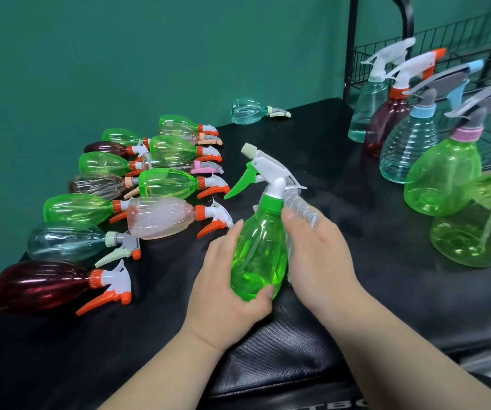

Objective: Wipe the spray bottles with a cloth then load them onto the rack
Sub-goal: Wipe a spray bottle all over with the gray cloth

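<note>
Bottle, translucent green (cloth alongside)

One wide-angle camera, worn on the person's head, looked forward and steeply down across the black table from its near edge toward the green wall behind its far edge. It sat close: the left hand and right hand, over the table's near middle, filled the lower centre. The wire rack cut in at the table's far right corner.

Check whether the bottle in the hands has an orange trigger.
No, the bottle between the left hand and the cloth in the right hand has a green trigger.
</note>
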